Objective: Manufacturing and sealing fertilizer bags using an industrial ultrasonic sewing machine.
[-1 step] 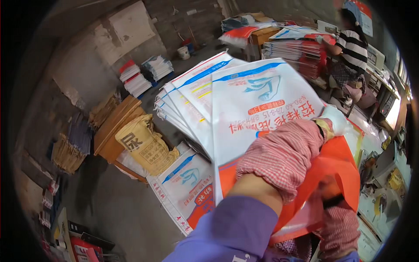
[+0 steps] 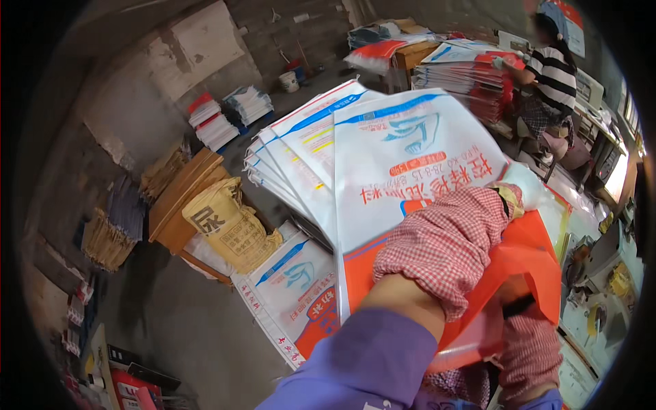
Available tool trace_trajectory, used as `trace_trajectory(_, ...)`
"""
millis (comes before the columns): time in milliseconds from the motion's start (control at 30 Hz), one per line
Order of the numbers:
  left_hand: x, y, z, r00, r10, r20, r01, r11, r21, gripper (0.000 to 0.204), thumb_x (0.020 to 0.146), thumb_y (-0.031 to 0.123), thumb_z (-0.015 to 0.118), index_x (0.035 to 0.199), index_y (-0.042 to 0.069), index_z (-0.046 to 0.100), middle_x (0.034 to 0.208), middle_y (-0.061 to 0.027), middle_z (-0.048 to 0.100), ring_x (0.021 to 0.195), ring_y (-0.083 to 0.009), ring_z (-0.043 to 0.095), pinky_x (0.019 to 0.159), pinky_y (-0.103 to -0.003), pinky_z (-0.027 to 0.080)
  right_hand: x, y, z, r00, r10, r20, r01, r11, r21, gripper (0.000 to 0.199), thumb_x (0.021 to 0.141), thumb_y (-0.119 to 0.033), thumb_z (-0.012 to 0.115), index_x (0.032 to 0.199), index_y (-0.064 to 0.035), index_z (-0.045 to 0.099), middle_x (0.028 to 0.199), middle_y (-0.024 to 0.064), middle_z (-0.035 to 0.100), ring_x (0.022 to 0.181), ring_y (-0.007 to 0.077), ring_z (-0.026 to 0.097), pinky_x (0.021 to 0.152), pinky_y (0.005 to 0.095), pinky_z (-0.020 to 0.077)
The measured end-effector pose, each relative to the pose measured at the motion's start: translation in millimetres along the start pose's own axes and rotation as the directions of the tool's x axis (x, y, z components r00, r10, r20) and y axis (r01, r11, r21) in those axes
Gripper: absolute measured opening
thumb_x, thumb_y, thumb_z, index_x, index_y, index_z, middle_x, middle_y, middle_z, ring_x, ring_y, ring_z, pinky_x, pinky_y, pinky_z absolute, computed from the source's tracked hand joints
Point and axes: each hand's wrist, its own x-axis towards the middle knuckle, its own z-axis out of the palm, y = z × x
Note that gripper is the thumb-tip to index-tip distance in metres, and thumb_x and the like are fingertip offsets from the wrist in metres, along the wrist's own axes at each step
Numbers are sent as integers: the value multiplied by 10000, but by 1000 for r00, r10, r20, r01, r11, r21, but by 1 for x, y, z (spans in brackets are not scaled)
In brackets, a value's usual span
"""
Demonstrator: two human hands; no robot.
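A white woven sack (image 2: 410, 164) with blue and red print lies on top of a fanned stack of similar sacks (image 2: 301, 150) in front of me. Its near end is orange (image 2: 533, 253) and is folded upward. My left hand (image 2: 529, 186), in a white glove with a red checked sleeve cover (image 2: 444, 253), reaches across the sack and grips its right edge. My right hand (image 2: 511, 292) is mostly hidden under the orange fold and pinches it from below. Its checked sleeve (image 2: 529, 355) shows beneath.
Another printed sack (image 2: 290, 287) lies on the concrete floor beside a filled yellow sack (image 2: 229, 225) and a wooden board. Bundles of sacks (image 2: 219, 119) stand by the wall. A person in a striped top (image 2: 557, 75) works at a red-edged stack at the back right.
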Motion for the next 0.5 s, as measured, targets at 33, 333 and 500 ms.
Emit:
trace_trajectory(33, -10, -4, -7, 994, -94, 48, 96, 995, -32, 369, 848, 366, 402, 958, 152, 682, 990, -106, 647, 924, -269, 607, 801, -388, 457, -9, -11, -8, 997, -60, -45, 61, 998, 14, 339, 735, -170, 617, 1065, -95, 596, 1036, 98, 610, 962, 282, 568, 863, 363, 442)
trace_trajectory(333, -218, -3, -87, 930, -60, -362, -98, 910, -403, 234, 798, 132, 588, 1001, 17, 605, 1146, -180, 538, 1071, -308, 512, 919, -372, 403, -85, -119, -139, 952, -69, -298, 77, 997, 16, 325, 761, -224, 607, 1063, -106, 605, 1056, 90, 607, 948, 271, 578, 871, 370, 444)
trace_trajectory(500, -385, -9, -74, 498, -818, -288, 565, 558, -607, 417, 859, 166, 586, 1187, -55, 454, 1287, -125, 408, 1120, -206, 467, 961, -312, 377, -100, -109, -223, 857, -515, -5, 352, 579, 735, 288, 823, -206, 570, 1020, 0, 613, 893, 123, 624, 851, 257, 608, 755, 317, 472)
